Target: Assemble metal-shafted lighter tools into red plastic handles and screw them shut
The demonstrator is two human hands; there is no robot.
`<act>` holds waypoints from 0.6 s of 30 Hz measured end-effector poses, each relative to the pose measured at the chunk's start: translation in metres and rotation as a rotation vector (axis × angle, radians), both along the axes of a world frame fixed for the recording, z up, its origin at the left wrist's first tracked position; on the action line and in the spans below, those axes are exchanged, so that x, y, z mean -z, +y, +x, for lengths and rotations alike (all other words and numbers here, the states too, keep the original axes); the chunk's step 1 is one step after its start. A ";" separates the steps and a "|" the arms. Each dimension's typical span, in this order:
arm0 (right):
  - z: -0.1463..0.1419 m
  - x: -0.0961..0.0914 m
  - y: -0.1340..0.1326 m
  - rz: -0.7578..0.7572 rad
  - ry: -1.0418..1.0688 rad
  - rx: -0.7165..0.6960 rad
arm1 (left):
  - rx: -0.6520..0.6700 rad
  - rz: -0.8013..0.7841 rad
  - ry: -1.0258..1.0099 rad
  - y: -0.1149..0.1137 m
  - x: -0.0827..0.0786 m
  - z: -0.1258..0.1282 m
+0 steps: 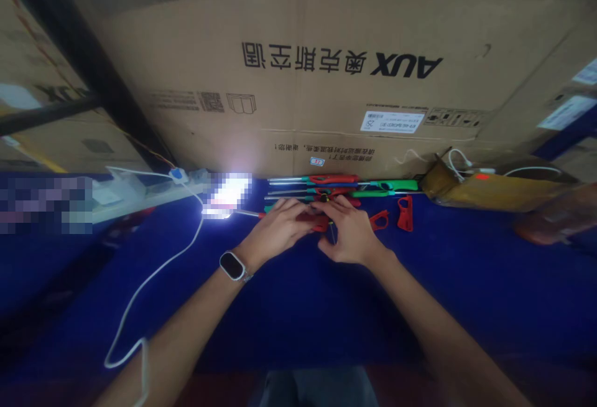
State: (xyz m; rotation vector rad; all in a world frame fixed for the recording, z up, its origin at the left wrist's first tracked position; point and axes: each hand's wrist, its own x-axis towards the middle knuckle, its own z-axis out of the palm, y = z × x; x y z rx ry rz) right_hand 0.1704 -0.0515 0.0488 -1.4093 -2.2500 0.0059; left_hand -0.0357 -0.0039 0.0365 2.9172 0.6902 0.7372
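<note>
Red lighter body [320,225] is in front of the cardboard box [317,15], held in the left hand's [285,226] curled fingers. Right hand [349,226] is partly open beside it, grip indeterminable; green lighter [402,185] lies nearer the box.

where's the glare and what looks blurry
Head view: the glowing object is blown out and pixelated, casting pale haze on the carton; head view: the blue table darkens toward the bottom, and the red part between left hand and right hand looks soft.
</note>
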 end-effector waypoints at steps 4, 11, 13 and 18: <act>-0.005 0.005 0.001 -0.046 -0.080 0.051 | -0.015 0.030 -0.066 -0.002 -0.006 -0.003; 0.004 0.008 0.009 -0.067 0.049 0.216 | -0.262 0.080 -0.439 -0.006 0.001 0.006; 0.005 0.012 0.010 -0.085 0.150 0.257 | -0.439 0.086 -0.724 -0.003 0.006 0.006; 0.001 0.028 0.014 -0.154 0.420 0.274 | -0.603 -0.465 -1.351 0.011 0.018 0.005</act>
